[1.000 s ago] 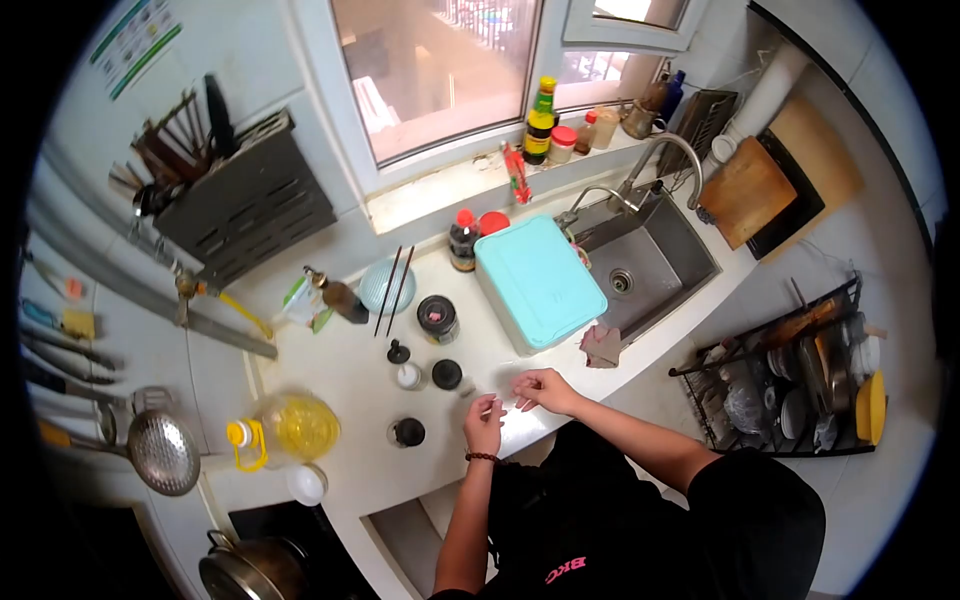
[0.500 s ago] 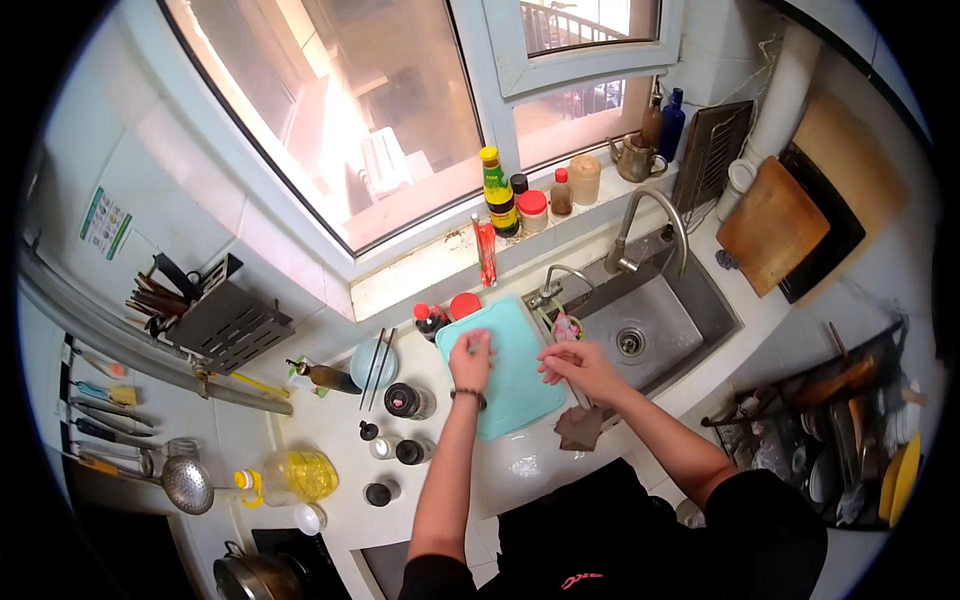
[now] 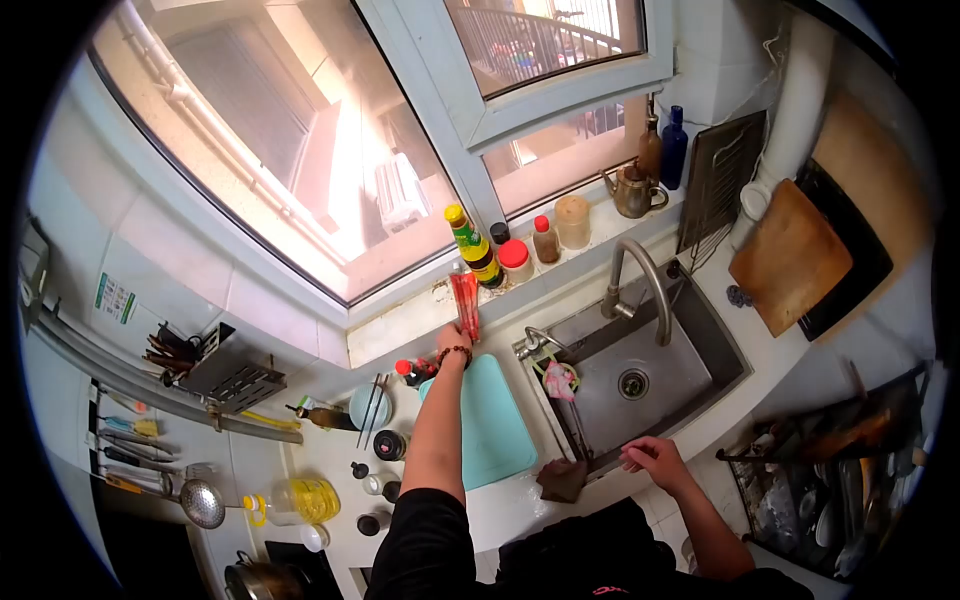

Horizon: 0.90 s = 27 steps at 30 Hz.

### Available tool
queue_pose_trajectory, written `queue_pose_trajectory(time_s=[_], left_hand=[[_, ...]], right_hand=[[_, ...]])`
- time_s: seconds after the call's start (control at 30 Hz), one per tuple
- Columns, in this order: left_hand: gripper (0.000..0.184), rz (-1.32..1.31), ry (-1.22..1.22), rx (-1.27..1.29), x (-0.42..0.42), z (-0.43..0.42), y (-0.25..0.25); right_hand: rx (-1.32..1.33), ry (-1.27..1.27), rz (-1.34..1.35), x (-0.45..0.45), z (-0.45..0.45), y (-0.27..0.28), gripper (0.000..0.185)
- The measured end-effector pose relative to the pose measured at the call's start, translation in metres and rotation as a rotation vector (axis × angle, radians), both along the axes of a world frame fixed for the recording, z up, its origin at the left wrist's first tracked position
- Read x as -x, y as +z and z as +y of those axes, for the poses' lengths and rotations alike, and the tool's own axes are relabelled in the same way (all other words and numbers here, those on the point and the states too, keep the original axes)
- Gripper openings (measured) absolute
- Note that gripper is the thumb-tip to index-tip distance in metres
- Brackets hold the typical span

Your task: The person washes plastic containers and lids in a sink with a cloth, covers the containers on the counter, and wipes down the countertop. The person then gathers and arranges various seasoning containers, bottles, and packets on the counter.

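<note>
My left hand [image 3: 453,340] reaches over the back of the counter, beside the lower end of a red packet [image 3: 466,303] on the window ledge. Its fingers are mostly hidden, so I cannot tell whether they grip anything. Below that forearm lies a light-blue cutting board [image 3: 492,425]. A red-capped bottle [image 3: 411,371] stands left of the wrist. My right hand [image 3: 652,460] hovers by the sink's front edge, fingers loosely extended with nothing in them. Close to it, a brown cloth [image 3: 562,481] hangs at the counter edge.
The steel sink [image 3: 690,345] with its faucet [image 3: 640,275] is at right; a pink-and-white item [image 3: 560,380] sits by its left side. A sauce bottle [image 3: 473,247] and jars line the ledge. Chopsticks [image 3: 372,410], a bowl, seasoning jars and an oil jug [image 3: 310,500] stand at left.
My left hand has gone from above the cutting board to the red packet at the back. My right hand has drawn back toward the sink's front edge. The view has shifted.
</note>
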<state>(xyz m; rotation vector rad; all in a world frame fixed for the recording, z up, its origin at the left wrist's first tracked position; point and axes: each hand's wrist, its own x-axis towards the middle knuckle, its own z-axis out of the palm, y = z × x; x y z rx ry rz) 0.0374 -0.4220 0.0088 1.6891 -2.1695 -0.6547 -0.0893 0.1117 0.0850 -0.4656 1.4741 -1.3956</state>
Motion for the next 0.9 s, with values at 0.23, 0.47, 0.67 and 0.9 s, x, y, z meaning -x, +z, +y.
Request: queue_pose_trajectory(time_s=[0.23, 0.47, 0.67, 0.9], left_hand=[[0.022, 0.087, 0.046, 0.159, -0.044, 0.043, 0.016], [0.015, 0.479, -0.006, 0.185, -0.130, 0.226, 0.109], [0.011, 0.501, 0.059, 0.204, -0.189, 0.340, 0.128], [0.011, 0.581, 0.383, -0.136, -0.314, 0.382, 0.092]], right_hand=[[0.042, 0.074, 0.068, 0.021, -0.028, -0.005, 0.023], [0.237, 0.319, 0.121, -0.049, -0.142, 0.011, 0.040], [0.336, 0.469, 0.059, -0.162, -0.195, 0.024, 0.037], [0.157, 0.754, -0.111, -0.248, -0.184, 0.020, 0.017]])
